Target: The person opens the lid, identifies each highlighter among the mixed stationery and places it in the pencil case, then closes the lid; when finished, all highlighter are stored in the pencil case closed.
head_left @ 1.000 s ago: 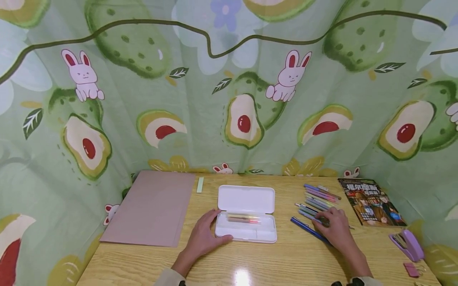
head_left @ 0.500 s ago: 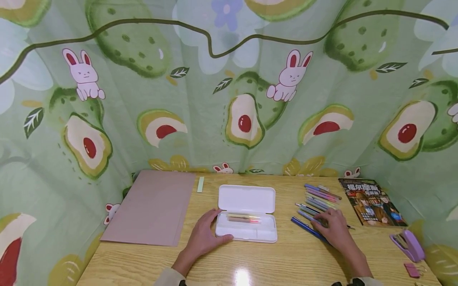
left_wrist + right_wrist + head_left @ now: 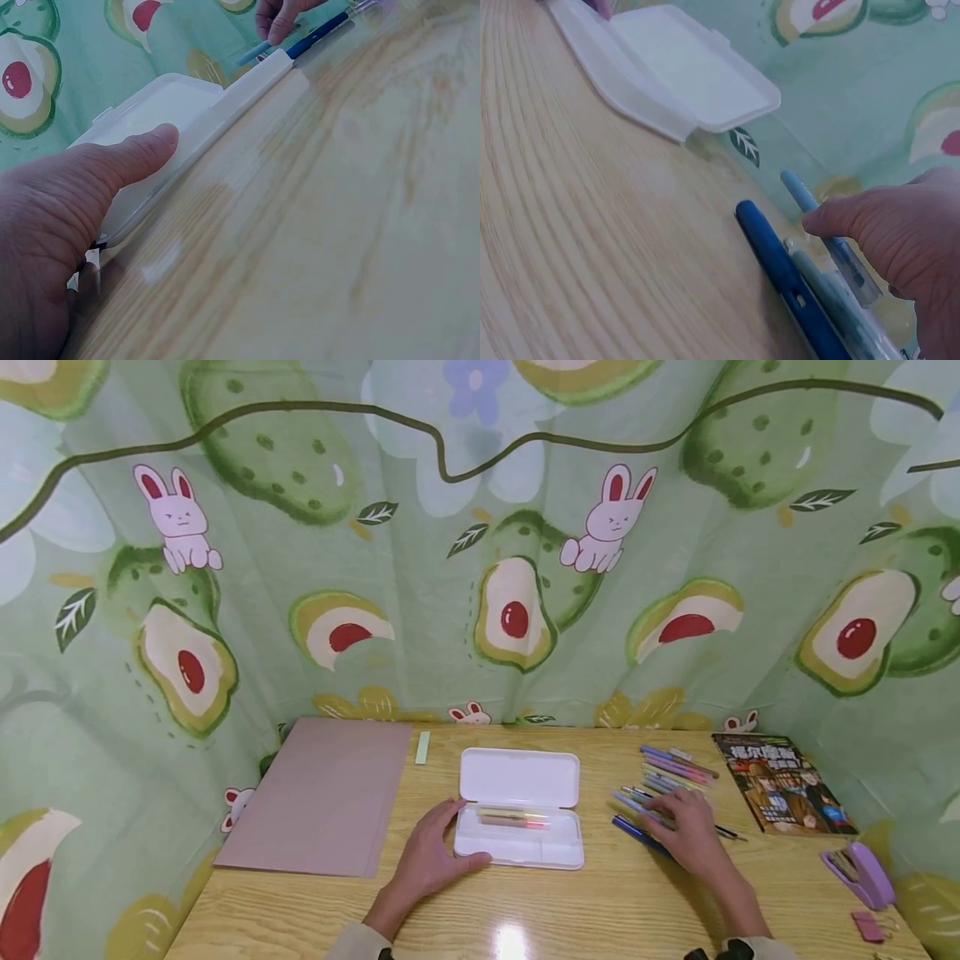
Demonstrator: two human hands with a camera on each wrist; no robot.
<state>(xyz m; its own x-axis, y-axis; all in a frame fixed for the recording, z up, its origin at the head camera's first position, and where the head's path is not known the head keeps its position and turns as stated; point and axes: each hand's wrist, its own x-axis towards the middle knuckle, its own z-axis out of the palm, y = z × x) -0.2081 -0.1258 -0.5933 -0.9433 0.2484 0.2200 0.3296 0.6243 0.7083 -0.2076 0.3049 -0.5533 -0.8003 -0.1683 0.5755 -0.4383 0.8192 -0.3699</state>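
A white pencil case (image 3: 498, 848) lies with its lid raised on the table, a few pens (image 3: 510, 818) in its rear compartment. My left hand (image 3: 427, 860) holds the case's left end, thumb along the front edge and fingers at the back corner. In the right wrist view, my right hand (image 3: 900, 232) pinches a light blue pen (image 3: 799, 189) with a clear end, lifted above the other pens. Under that hand lie a dark blue pen (image 3: 769, 244) and a pale green pen (image 3: 832, 300), side by side.
Behind the right hand lies a row of coloured pens (image 3: 675, 768). A comic-style book (image 3: 783, 785), a purple stapler (image 3: 862, 872) and a pink binder clip (image 3: 868, 927) are at the right. A mauve folder (image 3: 315, 802) and a pale green strip (image 3: 422, 748) lie left.
The right hand has taken up the light blue pen from the group and moved slightly left with it. The left hand and the pencil case stay put.
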